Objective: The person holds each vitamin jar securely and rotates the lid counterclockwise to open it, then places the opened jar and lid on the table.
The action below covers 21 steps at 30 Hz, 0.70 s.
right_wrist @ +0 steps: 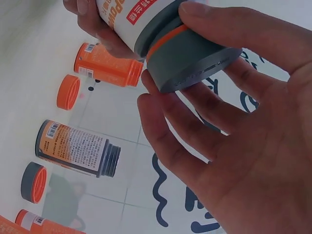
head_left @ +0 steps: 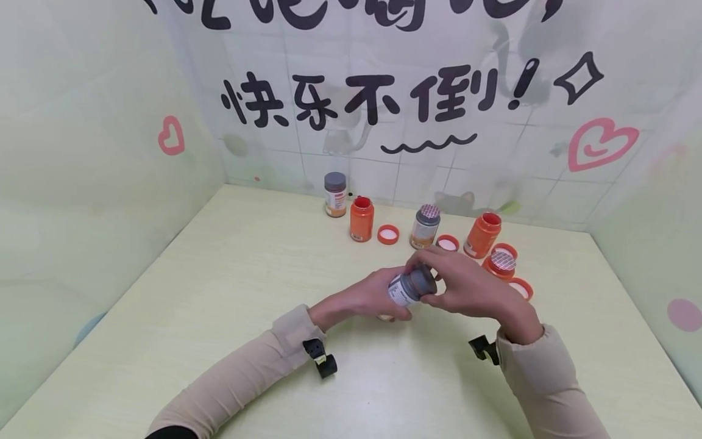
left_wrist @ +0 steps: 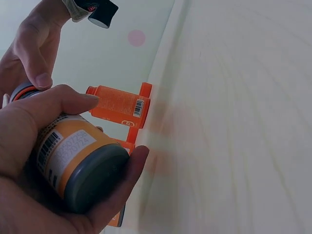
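Observation:
My left hand grips a tilted grey pill bottle with a white and orange label. In the left wrist view the bottle's dark base points at the camera, with thumb and fingers wrapped round its side. At the other end, my right hand holds the grey cap between thumb and fingertips. The cap sits at the bottle's neck, its orange lower rim showing in the right wrist view. Both hands are above the table, in front of the row of other bottles.
Behind stand a capped grey bottle, open orange bottles, and a grey bottle with a patterned seal. A sealed orange bottle is partly behind my right hand. Loose caps lie among them. A printed backdrop borders the table.

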Each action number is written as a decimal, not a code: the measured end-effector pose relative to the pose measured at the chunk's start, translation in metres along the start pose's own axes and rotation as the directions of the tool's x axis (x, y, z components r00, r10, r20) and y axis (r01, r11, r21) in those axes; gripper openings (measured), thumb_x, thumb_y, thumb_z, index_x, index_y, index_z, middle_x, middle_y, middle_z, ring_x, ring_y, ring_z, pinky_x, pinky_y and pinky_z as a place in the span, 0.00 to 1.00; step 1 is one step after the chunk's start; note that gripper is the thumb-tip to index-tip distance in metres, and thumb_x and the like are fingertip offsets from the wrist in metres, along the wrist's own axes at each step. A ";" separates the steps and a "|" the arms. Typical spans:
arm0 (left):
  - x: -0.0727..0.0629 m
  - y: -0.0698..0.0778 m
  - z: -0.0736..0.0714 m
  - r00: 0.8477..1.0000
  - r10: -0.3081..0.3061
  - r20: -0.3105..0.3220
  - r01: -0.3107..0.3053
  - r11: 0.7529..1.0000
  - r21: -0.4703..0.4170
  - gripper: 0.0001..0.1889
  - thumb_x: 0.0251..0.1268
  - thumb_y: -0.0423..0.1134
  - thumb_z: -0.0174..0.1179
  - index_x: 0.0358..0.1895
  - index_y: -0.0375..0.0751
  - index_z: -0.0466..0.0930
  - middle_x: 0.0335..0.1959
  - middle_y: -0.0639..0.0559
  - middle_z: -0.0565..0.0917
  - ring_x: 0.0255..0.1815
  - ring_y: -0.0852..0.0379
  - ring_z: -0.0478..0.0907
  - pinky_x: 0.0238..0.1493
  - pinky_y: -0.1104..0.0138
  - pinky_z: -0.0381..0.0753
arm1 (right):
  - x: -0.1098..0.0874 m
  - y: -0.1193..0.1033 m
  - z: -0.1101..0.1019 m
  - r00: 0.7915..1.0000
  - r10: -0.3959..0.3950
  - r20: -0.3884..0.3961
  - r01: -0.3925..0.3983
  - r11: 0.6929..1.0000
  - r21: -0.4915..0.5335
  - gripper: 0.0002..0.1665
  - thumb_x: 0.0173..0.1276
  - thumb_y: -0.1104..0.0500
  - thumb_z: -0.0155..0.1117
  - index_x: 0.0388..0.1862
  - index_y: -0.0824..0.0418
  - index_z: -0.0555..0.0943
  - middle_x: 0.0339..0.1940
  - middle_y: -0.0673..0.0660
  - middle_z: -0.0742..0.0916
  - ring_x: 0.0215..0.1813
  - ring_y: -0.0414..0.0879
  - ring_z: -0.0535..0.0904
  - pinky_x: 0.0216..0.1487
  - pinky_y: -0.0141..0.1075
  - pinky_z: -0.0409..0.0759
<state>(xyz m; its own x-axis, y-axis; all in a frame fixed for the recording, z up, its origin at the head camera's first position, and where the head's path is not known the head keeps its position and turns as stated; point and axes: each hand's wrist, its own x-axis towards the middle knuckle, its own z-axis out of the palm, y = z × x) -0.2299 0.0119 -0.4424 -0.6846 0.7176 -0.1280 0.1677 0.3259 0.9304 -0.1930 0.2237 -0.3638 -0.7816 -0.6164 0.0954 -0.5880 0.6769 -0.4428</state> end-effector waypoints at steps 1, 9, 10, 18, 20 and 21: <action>0.000 0.000 -0.001 1.000 0.004 -0.003 -0.004 1.000 -0.002 0.30 0.57 0.32 0.73 0.63 0.46 0.74 0.50 0.47 0.81 0.40 0.52 0.82 0.37 0.65 0.84 | 0.000 0.000 -0.001 1.000 -0.005 -0.012 0.005 1.000 0.003 0.28 0.58 0.63 0.80 0.55 0.53 0.79 0.49 0.49 0.84 0.51 0.44 0.79 0.48 0.38 0.86; 0.004 -0.008 -0.013 0.995 -0.016 -0.100 0.014 1.000 -0.023 0.32 0.57 0.37 0.74 0.66 0.50 0.74 0.57 0.50 0.81 0.56 0.51 0.77 0.66 0.56 0.75 | 0.000 0.003 -0.004 0.994 0.038 -0.099 -0.038 0.999 0.004 0.30 0.60 0.66 0.78 0.59 0.57 0.77 0.55 0.56 0.84 0.52 0.48 0.81 0.48 0.44 0.87; 0.005 -0.010 -0.016 0.992 -0.033 -0.122 0.028 0.999 -0.044 0.32 0.57 0.37 0.75 0.67 0.50 0.73 0.58 0.50 0.81 0.57 0.50 0.77 0.68 0.53 0.74 | 0.001 0.003 -0.004 0.993 0.046 -0.106 -0.046 0.999 0.003 0.29 0.60 0.65 0.78 0.59 0.57 0.77 0.54 0.56 0.84 0.51 0.48 0.81 0.48 0.43 0.87; 0.009 -0.021 -0.047 0.941 -0.136 -0.311 0.044 0.957 -0.285 0.38 0.57 0.30 0.69 0.73 0.47 0.66 0.68 0.46 0.75 0.67 0.44 0.71 0.76 0.46 0.66 | 0.001 0.006 -0.004 0.982 0.111 -0.153 -0.108 0.994 0.024 0.30 0.59 0.63 0.79 0.57 0.57 0.75 0.44 0.53 0.81 0.50 0.49 0.87 0.50 0.44 0.89; 0.009 -0.025 -0.056 0.927 -0.142 -0.347 0.037 0.956 -0.292 0.39 0.57 0.29 0.68 0.74 0.47 0.64 0.69 0.45 0.74 0.68 0.44 0.70 0.77 0.45 0.66 | 0.002 0.006 -0.003 0.976 0.131 -0.172 -0.130 0.991 0.017 0.30 0.59 0.61 0.79 0.57 0.58 0.75 0.45 0.53 0.81 0.50 0.49 0.86 0.50 0.45 0.88; 0.008 -0.027 -0.061 0.920 -0.142 -0.364 0.037 0.959 -0.281 0.40 0.57 0.28 0.68 0.74 0.46 0.64 0.69 0.45 0.74 0.68 0.44 0.71 0.77 0.45 0.66 | 0.003 0.007 -0.003 0.973 0.141 -0.182 -0.142 0.990 0.009 0.30 0.59 0.60 0.79 0.58 0.59 0.75 0.46 0.53 0.82 0.50 0.49 0.85 0.50 0.45 0.88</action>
<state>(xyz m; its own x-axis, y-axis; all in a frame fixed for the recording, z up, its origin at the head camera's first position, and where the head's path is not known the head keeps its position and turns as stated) -0.2836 -0.0285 -0.4479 -0.9123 0.3899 -0.1251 -0.0641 0.1657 0.9841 -0.1996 0.2277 -0.3637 -0.8813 -0.4313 0.1930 -0.4696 0.7538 -0.4596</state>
